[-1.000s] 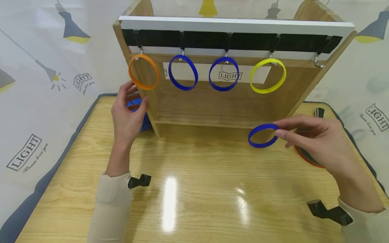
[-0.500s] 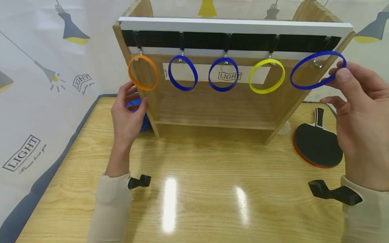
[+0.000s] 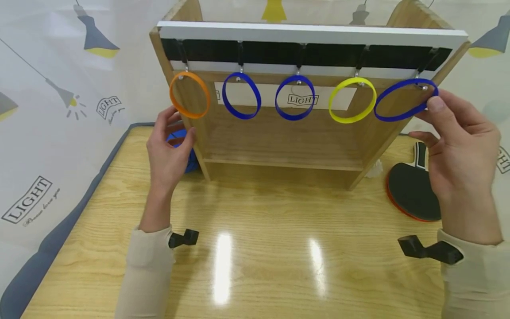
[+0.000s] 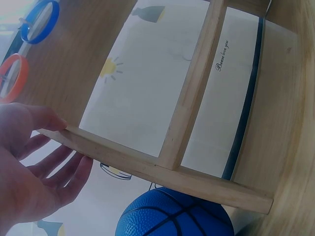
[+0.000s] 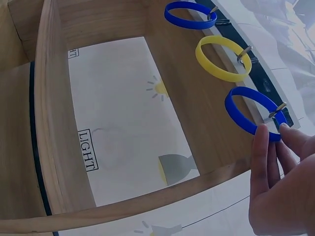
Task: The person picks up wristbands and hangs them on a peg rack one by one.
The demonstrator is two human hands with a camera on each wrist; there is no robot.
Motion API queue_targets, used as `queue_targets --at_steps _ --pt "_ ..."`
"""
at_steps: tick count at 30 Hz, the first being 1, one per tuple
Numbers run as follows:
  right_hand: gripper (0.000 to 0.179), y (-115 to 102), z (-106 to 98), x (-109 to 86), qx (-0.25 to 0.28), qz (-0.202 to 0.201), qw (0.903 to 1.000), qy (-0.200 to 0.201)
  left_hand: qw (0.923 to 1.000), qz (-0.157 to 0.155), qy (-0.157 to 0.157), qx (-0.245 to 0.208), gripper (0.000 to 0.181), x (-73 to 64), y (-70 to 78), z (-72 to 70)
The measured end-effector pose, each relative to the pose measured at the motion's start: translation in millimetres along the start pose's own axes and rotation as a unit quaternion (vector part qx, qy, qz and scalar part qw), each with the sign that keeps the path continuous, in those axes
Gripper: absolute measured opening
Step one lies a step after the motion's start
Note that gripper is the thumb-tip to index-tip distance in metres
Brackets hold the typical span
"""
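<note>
My right hand (image 3: 462, 137) pinches a blue silicone wristband (image 3: 394, 119) between thumb and fingers at the rail's right end. The rightmost metal hook (image 5: 278, 109) passes through that band's loop in the right wrist view. On the other hooks of the black-and-white rail (image 3: 271, 53) hang an orange wristband (image 3: 208, 99), two more blue ones and a yellow wristband (image 3: 346, 120). My left hand (image 3: 167, 155) grips the left side board of the wooden shelf (image 4: 123, 156), thumb on the inner side, fingers outside.
A blue mini basketball (image 4: 172, 216) sits beside the shelf's left side. To the right, a table tennis paddle (image 3: 412, 190) lies on the wooden table (image 3: 271, 230), partly behind my right wrist. Patterned cloth (image 3: 48, 133) surrounds the table.
From low in front of the shelf, my right hand has raised the blue wristband up and right, then shifted it left over the rightmost hook. The left hand keeps its hold.
</note>
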State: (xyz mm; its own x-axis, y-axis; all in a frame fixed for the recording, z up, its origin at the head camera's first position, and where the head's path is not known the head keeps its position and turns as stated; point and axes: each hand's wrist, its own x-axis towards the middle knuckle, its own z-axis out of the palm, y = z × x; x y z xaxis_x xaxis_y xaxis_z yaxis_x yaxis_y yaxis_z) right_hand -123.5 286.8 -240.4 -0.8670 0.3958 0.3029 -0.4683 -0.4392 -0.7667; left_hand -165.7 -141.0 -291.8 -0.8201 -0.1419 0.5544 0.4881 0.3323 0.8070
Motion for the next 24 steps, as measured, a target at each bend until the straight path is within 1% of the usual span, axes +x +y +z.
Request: queue_targets --at_steps 7,13,17,19,21,24 --pt "0.037 1 -4 -1.8 -0.013 0.003 0.9999 0.008 1.0000 -0.001 -0.001 -0.002 0.044 0.3 -0.2 1.4" --pt "0.036 5 -6 -4.3 -0.005 -0.006 1.0000 -0.002 1.0000 0.001 -0.005 -0.005 0.044 0.9 -1.9 1.1" --pt "0.036 9 -7 -5.1 -0.020 -0.010 0.9997 -0.003 1.0000 -0.002 -0.006 -0.006 0.044 2.1 -3.1 -0.9" --pt "0.038 9 -8 -5.8 -0.042 -0.011 0.9990 0.005 0.9999 -0.005 -0.007 -0.006 0.044 2.5 -3.3 -2.2" --pt "0.041 8 -9 -7.3 -0.077 -0.011 0.9968 0.017 0.9999 -0.008 -0.008 -0.007 0.044 2.5 -3.1 -3.4" --pt "0.044 6 -9 -11.8 -0.138 -0.019 0.9899 0.028 0.9999 -0.011 -0.003 -0.004 0.043 1.3 -0.5 -7.0"
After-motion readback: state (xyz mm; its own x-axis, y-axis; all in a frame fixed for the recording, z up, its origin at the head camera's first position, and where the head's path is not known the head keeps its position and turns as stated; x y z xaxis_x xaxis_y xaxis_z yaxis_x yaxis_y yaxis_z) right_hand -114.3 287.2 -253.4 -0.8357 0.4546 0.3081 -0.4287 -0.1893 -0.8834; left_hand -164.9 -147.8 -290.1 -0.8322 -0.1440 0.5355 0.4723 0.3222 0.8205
